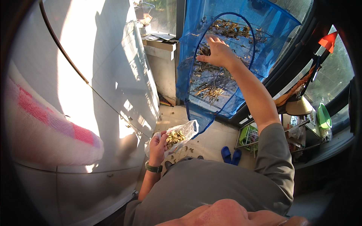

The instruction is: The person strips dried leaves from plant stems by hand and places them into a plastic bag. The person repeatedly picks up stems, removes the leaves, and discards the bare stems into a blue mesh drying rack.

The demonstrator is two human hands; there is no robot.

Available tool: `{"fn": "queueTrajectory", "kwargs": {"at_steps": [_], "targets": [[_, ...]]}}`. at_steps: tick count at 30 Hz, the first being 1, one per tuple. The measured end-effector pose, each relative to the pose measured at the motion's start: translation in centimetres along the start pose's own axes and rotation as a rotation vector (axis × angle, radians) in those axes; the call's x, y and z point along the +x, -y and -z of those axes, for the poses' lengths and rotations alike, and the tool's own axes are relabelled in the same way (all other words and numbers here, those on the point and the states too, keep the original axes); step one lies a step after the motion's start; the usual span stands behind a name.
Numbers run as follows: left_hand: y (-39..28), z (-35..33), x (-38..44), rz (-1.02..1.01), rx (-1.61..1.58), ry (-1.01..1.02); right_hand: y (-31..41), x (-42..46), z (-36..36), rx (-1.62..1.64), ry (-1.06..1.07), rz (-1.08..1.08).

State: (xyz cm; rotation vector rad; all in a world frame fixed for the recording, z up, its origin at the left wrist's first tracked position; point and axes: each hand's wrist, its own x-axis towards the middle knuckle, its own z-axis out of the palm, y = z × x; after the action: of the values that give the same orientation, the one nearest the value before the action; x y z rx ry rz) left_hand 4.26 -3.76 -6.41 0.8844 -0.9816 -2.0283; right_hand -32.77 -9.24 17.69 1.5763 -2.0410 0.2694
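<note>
My left hand grips the edge of a clear plastic bag at waist height. Dried yellow-green plant pieces lie in the bag's open mouth. My right hand is raised in front of the oval opening of a blue mesh hanging drying net, fingers spread, with nothing seen in it. Brown dried plants lie on the net's tiers, among them a clump on an upper tier and pale dry stalks lower down. Whether my right fingertips touch any plants I cannot tell.
White cabinet doors stand close on the left, with a pink-and-white fluffy cloth hanging there. Plant bits lie on the tiled floor beside blue slippers. A metal rack and a green basin are at the right, by the windows.
</note>
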Motion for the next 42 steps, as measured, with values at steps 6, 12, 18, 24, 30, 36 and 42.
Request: {"fn": "queueTrajectory", "kwargs": {"at_steps": [6, 12, 18, 24, 30, 36, 42], "targets": [[-0.3, -0.2, -0.2, -0.023, -0.022, 0.018, -0.1, 0.6, -0.5, 0.129, 0.13, 0.051], [-0.2, 0.5, -0.1, -0.004, -0.026, -0.006, -2.6, 2.0, -0.5, 0.239, 0.122, -0.161], [0.1, 0.7, -0.1, -0.049, -0.03, 0.018, -6.1, 8.4, -2.3, 0.172, 0.394, -0.682], [0.2, 0.8, -0.2, -0.056, -0.039, -0.006, -6.1, 8.7, -5.1, -0.071, 0.616, -0.443], [-1.3, 0.6, -0.5, -0.006, -0.128, 0.052, -3.7, 7.3, -0.2, 0.086, 0.4, -0.561], [-5.1, -2.6, -0.2, -0.015, -0.128, 0.206, 3.6, -4.4, 6.0, 0.523, -0.145, -0.368], [-6.6, -7.3, 1.1, -0.166, 0.134, 0.262, 13.7, -14.3, 1.6, 0.78, -0.293, -0.166]]}}
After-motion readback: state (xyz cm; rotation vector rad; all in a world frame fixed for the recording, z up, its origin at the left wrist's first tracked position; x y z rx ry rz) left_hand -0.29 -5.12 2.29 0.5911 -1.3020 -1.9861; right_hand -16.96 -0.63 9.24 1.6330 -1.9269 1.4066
